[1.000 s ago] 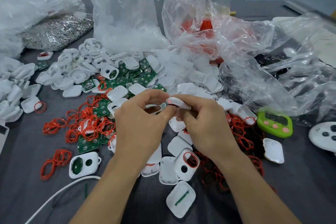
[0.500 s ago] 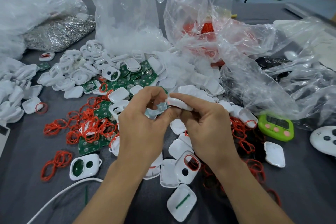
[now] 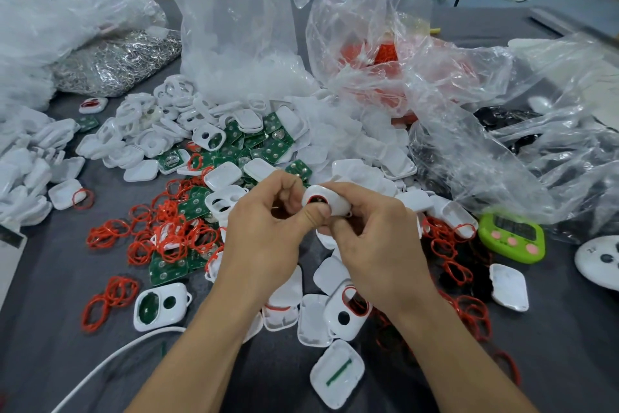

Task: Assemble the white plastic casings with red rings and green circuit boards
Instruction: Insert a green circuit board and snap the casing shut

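Observation:
Both my hands meet over the middle of the table on one white casing (image 3: 330,200) with a red ring in its round opening. My right hand (image 3: 378,241) grips the casing from the right and below. My left hand (image 3: 264,238) has its thumb pressed on the casing's near edge, its fingers curled above. Loose red rings (image 3: 167,231) lie in a heap to the left, green circuit boards (image 3: 268,148) and white casings (image 3: 140,134) behind them. A casing with a green board inside (image 3: 160,305) lies near my left forearm.
Clear plastic bags (image 3: 241,27) of parts stand along the back and right. A green timer (image 3: 510,236) and a white round device (image 3: 599,260) sit at the right. A white cable (image 3: 110,362) runs along the near left. Casing halves (image 3: 336,372) lie between my forearms.
The casing has turned in my hands, so its red-ringed opening now faces me. The green board seen between my fingers half a second ago is hidden now.

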The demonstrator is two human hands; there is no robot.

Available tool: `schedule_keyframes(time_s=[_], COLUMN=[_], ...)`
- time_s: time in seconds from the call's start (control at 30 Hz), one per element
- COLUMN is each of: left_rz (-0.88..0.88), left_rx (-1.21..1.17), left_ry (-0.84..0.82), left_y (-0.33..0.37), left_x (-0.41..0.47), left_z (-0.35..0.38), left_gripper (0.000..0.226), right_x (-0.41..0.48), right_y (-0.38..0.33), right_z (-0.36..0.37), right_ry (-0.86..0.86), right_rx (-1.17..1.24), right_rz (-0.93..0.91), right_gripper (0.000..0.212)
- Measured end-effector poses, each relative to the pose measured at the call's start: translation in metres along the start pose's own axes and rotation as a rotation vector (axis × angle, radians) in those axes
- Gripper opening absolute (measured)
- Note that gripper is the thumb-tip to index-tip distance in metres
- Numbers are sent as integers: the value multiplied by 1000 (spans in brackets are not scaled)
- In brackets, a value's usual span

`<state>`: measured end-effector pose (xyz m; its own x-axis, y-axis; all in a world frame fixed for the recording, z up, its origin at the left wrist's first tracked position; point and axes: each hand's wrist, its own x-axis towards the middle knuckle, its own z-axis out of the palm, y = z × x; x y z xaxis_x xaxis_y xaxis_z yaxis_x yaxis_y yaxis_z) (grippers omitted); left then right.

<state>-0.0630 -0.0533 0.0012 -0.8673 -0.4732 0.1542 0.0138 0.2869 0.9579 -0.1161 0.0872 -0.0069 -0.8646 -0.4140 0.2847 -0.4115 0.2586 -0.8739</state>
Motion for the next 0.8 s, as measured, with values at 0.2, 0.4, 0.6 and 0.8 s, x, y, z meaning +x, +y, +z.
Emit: schedule_keyframes(time_s=[0.2, 0.4, 0.6, 0.8], left_rz=[-28, -20, -7, 46], left_rx=[51, 119, 140, 112], left_ry=[-13, 15, 0, 15], left_y=[-1, 1, 4, 13], left_x=[-3, -6, -7, -5], left_z=[1, 3, 2, 5], left_gripper=[27, 25, 26, 29], right_x=[-3, -4, -5, -3], right_y=[2, 0, 0, -4], right_z=[1, 4, 6, 7], right_ry=[1, 7, 27, 76], right_rx=[-49, -99, -143, -105], right_rz=[16, 29, 39, 42], right_gripper=[35, 31, 19, 10])
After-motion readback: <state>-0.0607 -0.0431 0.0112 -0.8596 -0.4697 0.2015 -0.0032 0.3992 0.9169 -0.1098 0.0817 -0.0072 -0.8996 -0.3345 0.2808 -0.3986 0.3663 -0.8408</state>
